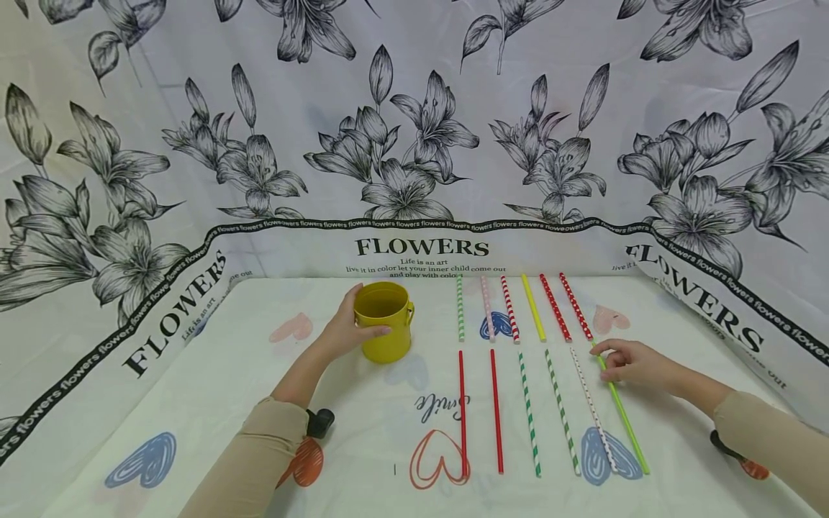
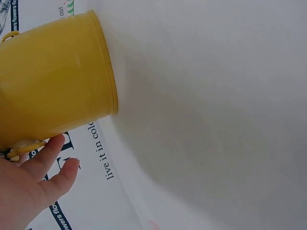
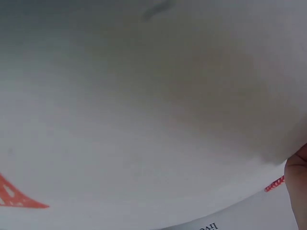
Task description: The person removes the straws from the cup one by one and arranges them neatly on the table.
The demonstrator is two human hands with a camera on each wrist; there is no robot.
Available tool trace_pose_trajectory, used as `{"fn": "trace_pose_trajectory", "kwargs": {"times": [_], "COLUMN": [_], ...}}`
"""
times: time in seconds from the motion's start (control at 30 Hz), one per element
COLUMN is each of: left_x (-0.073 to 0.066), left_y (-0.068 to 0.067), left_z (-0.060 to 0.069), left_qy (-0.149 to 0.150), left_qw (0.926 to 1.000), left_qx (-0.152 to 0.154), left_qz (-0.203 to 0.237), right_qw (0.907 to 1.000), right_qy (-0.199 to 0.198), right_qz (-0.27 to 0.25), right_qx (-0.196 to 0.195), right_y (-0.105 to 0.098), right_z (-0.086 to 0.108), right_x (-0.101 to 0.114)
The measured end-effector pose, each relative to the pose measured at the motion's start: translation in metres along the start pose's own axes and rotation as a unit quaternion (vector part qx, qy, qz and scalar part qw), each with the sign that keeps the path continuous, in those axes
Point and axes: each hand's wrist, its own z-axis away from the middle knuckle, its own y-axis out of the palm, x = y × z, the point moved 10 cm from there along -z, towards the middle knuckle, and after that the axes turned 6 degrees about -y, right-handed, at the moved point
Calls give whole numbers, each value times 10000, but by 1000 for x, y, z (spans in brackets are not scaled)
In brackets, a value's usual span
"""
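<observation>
At the left of the head view, my left hand (image 1: 350, 325) grips a yellow bucket (image 1: 386, 338), its thumb on the near wall and its fingers on the far side. The left wrist view shows the bucket (image 2: 53, 76) with its handle by my fingers. Over on the right, my right hand (image 1: 631, 363) is at the upper end of a light green straw (image 1: 627, 417), index finger and thumb apart along it. Whether they pinch the straw cannot be made out. Only part of that hand (image 3: 297, 187) enters the right wrist view.
Several patterned and plain straws lie in two rows: a back row with a yellow straw (image 1: 534, 308), and a front row with a red straw (image 1: 496, 410) and a green-striped straw (image 1: 529, 414). A flower-printed cloth (image 1: 421, 248) hangs behind the white tablecloth (image 1: 214, 388).
</observation>
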Motion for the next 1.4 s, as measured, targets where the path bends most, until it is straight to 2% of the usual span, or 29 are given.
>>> {"fn": "trace_pose_trajectory", "kwargs": {"times": [0.2, 0.3, 0.5, 0.7, 1.0, 1.2, 1.33, 1.4], "left_x": [2, 1, 2, 7, 6, 0, 0, 2], "left_y": [1, -1, -1, -3, -9, -10, -17, -25], "left_z": [0, 0, -1, -2, -3, -8, -8, -3], "left_qy": [-22, -22, -34, -156, -50, 103, 78, 75], "left_qw": [10000, 10000, 10000, 9999, 9998, 9996, 9983, 9968], "left_qx": [6, 2, 21, -24, 34, 93, 45, 6], "left_qz": [12, 21, -3, -47, -187, -252, -569, -799], "right_qw": [9995, 9978, 9911, 9921, 9926, 9908, 9904, 9886], "right_qy": [86, 37, 231, 129, 42, -2, 13, 106], "right_qz": [300, 648, 1267, 1188, 1157, 1294, 1200, 1229], "right_qx": [89, 97, 332, 389, 365, 387, 683, 858], "right_y": [2, 1, 5, 11, 15, 7, -1, -7], "right_z": [-1, 1, 9, 8, 0, -2, -1, 2], "right_x": [0, 4, 4, 3, 5, 4, 7, 11]}}
